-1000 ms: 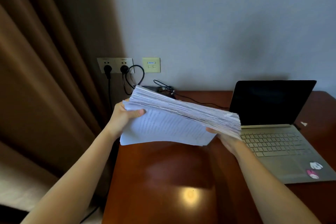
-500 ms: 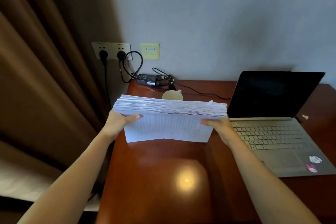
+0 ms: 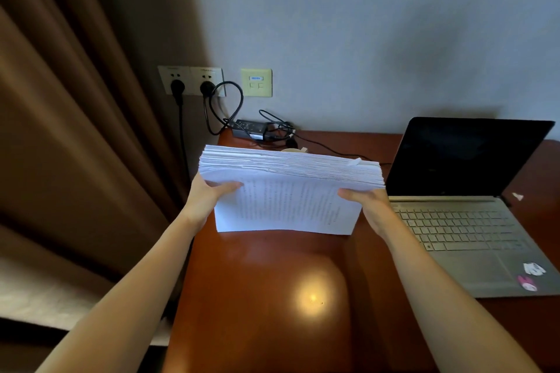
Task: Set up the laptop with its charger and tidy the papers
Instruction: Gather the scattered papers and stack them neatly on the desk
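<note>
Since the curtain (image 3: 60, 130) fills the far left, the working space starts at the wall sockets (image 3: 191, 79). Two dark plugs (image 3: 177, 88) sit in them, and one lead loops down to the charger brick (image 3: 250, 129) lying at the back edge of the desk (image 3: 257, 297). A thin cable (image 3: 327, 147) leaves the brick heading right. The left hand (image 3: 209, 194) grips the left end of the stack of papers (image 3: 288, 188), with the thumb laid across the near printed sheet and the fingers out of sight behind. The stack stands on its long edge near the desk's middle, its lower edge at or just above the wood, I cannot tell which. I judge it is held this way so the sheets can be knocked level, as the top edges look ragged and one slip pokes up near the right. The right hand (image 3: 369, 200) mirrors the left, thumb in front, clamping the right end, and both forearms reach forward and converge. Just beside it the laptop (image 3: 460, 221) sits open with a dark screen; the cable seems bound for it, though the join is hidden, so the charger step looks done and squaring the sheets is the step in hand
</note>
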